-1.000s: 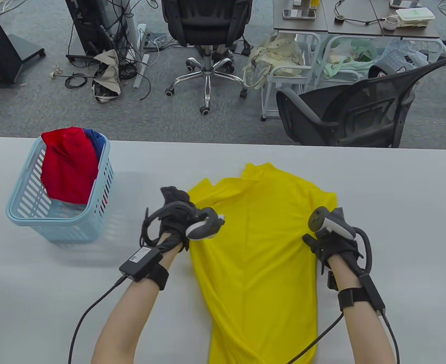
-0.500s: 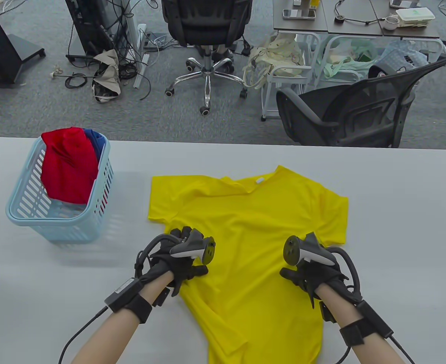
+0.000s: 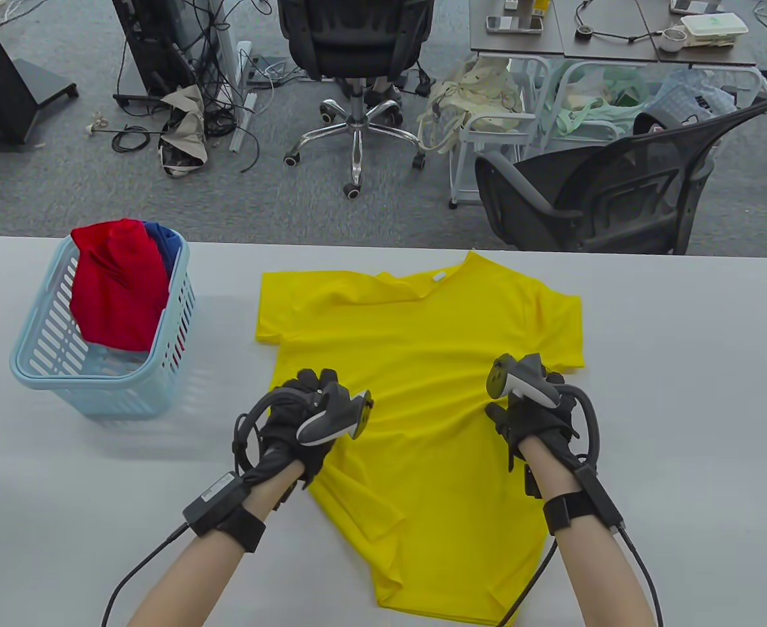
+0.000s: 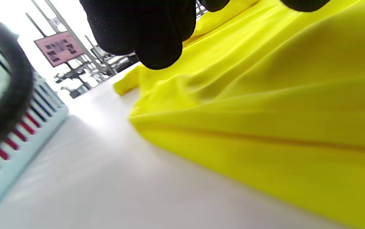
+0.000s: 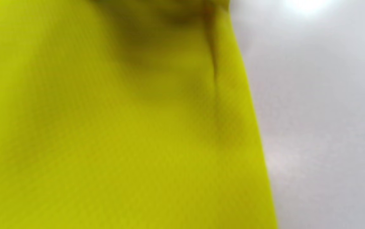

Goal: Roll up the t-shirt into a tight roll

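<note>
Left hand [image 3: 305, 418]: fingers [image 4: 157, 35] are seen curled over the left side edge of the yellow t-shirt [image 3: 422, 392], apparently gripping the cloth; contact is partly hidden by the tracker. Right hand [image 3: 533, 411]: placed on the cloth near the right side edge, just below the sleeve; whether the fingers pinch or only press cannot be told, and none appear in the right wrist view.

The shirt is spread flat on the grey table [image 3: 683, 392], collar far, hem at the near edge. Its long axis runs away from the person, between the hands; both are about equally near. A light-blue basket [image 3: 44, 366] holding red and blue garments is noted well apart, far left.

Rolling is judged not yet begun.
</note>
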Demonstrator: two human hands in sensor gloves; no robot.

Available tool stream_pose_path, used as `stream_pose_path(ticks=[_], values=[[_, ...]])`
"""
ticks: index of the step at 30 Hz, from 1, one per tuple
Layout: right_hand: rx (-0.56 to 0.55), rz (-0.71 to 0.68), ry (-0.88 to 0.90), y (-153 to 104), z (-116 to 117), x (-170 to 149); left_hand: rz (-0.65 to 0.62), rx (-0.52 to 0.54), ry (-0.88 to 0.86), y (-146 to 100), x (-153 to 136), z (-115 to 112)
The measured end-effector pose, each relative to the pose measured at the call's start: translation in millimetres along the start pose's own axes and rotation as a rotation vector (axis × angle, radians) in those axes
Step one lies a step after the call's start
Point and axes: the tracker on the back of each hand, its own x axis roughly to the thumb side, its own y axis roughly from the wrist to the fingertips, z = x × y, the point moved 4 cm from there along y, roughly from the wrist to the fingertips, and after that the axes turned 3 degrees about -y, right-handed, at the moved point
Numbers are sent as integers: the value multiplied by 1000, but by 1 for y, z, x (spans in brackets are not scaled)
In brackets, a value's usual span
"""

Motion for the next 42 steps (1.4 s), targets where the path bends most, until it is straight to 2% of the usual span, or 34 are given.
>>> stream_pose_path(ticks=[2, 4, 5, 7, 8, 10, 11, 17, 19, 20, 22, 25, 26, 28, 30, 31, 32, 34, 35, 38, 40, 42], values=[[-97, -54, -91, -22, -4, 12, -138, -71, -140, -12, 19, -9], [-116, -152, -87, -43, 1, 21, -217, -205, -227, -16, 33, -28], [-70, -214, -51, -48, 9, 24, -211, -248, -179, -18, 37, -37], [136, -284, -4, -44, 30, 27, -262, -208, 38, -19, 38, -48], [127, -267, -16, -41, 32, 24, -285, -192, 136, -19, 33, -52], [110, -251, -37, -33, 32, 18, -339, -204, 78, -21, 17, -57], [124, -250, 20, -27, 32, 14, -323, -246, 1, -22, 1, -62], [143, -223, 136, -2, 26, 1, -103, -370, 33, -34, -103, -91], [142, -224, 128, 1, 22, 3, -96, -440, 14, -43, -118, -95], [142, -224, 125, 3, 20, 5, -106, -458, 23, -46, -119, -94], [137, -227, 121, 6, 16, 8, -126, -410, 21, -51, -115, -83], [143, -235, 127, 11, 12, 11, -206, -258, -156, -46, -91, -58], [144, -235, 128, 11, 12, 11, -221, -246, -194, -43, -85, -57], [145, -242, 131, 12, 12, 10, -264, -263, -245, -33, -63, -61], [141, -250, 140, 14, 12, 7, -269, -322, -193, -21, -49, -76], [133, -256, 148, 15, 12, 4, -241, -354, -124, -15, -44, -87], [119, -260, 160, 18, 11, 0, -225, -334, -35, -12, -43, -91], [107, -241, 206, 21, 7, -7, -254, -296, -77, -7, -45, -90], [100, -174, 219, 21, 5, -11, -239, -301, -162, -5, -47, -91], [14, -92, 108, 7, -5, -7, -236, -329, -178, -2, -48, -95], [-101, -140, -30, -17, -8, 4, -236, -313, -188, -3, -49, -95], [-124, -234, -24, -37, 1, 11, -236, -310, -188, -3, -49, -96]])
